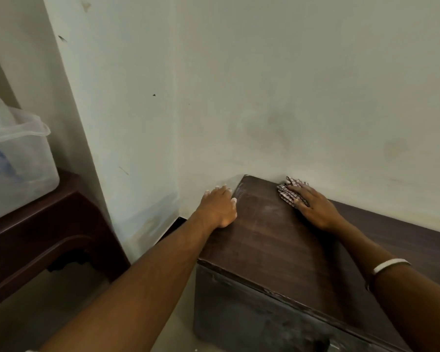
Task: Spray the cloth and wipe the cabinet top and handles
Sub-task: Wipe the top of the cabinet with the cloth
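A dark brown wooden cabinet (pixel 277 245) stands against the wall, its top facing me. My right hand (pixel 313 207) lies flat on a checked red-and-white cloth (pixel 287 191), pressing it onto the far part of the cabinet top near the wall. My left hand (pixel 219 207) rests on the cabinet's left edge, fingers spread and holding nothing. The cabinet's dark front face (pixel 252 316) shows below; no handle can be made out. No spray bottle is in view.
A clear plastic box (pixel 18 158) sits on a dark wooden table (pixel 36 224) at the left. A pale wall (pixel 290 97) with a corner runs right behind the cabinet. Pale floor (pixel 61 301) lies between table and cabinet.
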### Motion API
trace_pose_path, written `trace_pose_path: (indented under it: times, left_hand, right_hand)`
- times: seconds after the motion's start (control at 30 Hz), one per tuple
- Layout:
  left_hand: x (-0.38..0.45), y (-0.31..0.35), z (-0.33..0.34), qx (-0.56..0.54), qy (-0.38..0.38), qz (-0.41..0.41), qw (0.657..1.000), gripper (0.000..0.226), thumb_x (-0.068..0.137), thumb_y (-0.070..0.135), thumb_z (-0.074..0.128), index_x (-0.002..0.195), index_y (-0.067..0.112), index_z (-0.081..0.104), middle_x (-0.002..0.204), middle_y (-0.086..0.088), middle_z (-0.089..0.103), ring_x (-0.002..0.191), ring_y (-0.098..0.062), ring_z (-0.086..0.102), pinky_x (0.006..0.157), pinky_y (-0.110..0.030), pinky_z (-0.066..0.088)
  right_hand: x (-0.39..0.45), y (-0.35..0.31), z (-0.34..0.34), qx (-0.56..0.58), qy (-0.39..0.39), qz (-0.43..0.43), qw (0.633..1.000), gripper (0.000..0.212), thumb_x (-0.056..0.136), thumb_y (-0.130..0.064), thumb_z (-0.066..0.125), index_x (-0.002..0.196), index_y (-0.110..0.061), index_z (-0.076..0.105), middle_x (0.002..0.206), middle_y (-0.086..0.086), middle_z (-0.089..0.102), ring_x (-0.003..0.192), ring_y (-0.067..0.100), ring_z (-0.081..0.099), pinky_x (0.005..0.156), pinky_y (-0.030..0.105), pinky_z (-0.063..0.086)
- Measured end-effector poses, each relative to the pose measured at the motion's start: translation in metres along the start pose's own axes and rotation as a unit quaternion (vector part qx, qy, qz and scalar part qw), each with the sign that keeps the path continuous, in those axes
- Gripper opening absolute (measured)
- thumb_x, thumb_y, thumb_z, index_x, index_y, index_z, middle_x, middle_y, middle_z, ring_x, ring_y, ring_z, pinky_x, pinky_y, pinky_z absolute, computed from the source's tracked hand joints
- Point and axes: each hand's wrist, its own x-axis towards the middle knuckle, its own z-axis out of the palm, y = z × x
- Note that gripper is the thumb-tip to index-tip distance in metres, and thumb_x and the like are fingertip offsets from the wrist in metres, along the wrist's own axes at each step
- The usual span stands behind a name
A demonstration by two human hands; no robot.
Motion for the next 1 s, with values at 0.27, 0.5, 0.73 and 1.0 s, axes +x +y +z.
trace_pose_path:
  times: [0.27, 0.5, 0.73, 1.0]
  left_hand:
    - [-0.004, 0.002, 0.005, -0.005, 0.007, -0.001, 1.0, 0.053, 0.103, 0.031, 0.026, 0.15, 0.007, 0.026, 0.159, -0.008, 0.021, 0.148, -0.026, 0.015, 0.121, -0.044, 0.012]
    - [-0.009, -0.005, 0.005, -0.004, 0.006, -0.012, 1.0, 0.052, 0.103, 0.03, 0.026, 0.15, 0.008, 0.025, 0.159, -0.008, 0.021, 0.148, -0.025, 0.017, 0.121, -0.044, 0.012]
    - [-0.022, -0.025, -0.003, 0.025, 0.005, -0.034, 0.999, 0.054, 0.102, 0.03, 0.027, 0.151, 0.008, 0.021, 0.161, -0.007, 0.017, 0.148, -0.024, 0.016, 0.121, -0.044, 0.012]
    - [-0.028, -0.027, -0.004, 0.034, 0.004, -0.033, 0.999, 0.054, 0.103, 0.03, 0.026, 0.152, 0.009, 0.02, 0.161, -0.007, 0.016, 0.148, -0.024, 0.015, 0.12, -0.043, 0.011]
  right_hand:
    - [-0.06, 0.044, -0.023, -0.019, 0.065, 0.165, 0.984, 0.047, 0.097, -0.041, 0.041, 0.144, -0.038, 0.034, 0.159, -0.001, 0.023, 0.144, 0.025, 0.023, 0.115, 0.047, 0.025]
    - [-0.05, -0.037, 0.003, -0.022, 0.083, 0.237, 0.968, 0.049, 0.095, -0.042, 0.037, 0.144, -0.038, 0.031, 0.16, 0.001, 0.015, 0.144, 0.031, 0.017, 0.116, 0.05, 0.019]
    - [-0.03, -0.166, 0.056, 0.023, 0.045, 0.075, 0.996, 0.049, 0.095, -0.04, 0.036, 0.144, -0.039, 0.03, 0.161, 0.0, 0.013, 0.146, 0.028, 0.01, 0.115, 0.048, 0.011]
    - [-0.033, -0.162, 0.053, 0.009, 0.017, -0.011, 1.0, 0.049, 0.096, -0.041, 0.035, 0.145, -0.042, 0.029, 0.16, -0.001, 0.017, 0.146, 0.024, 0.014, 0.117, 0.045, 0.016]
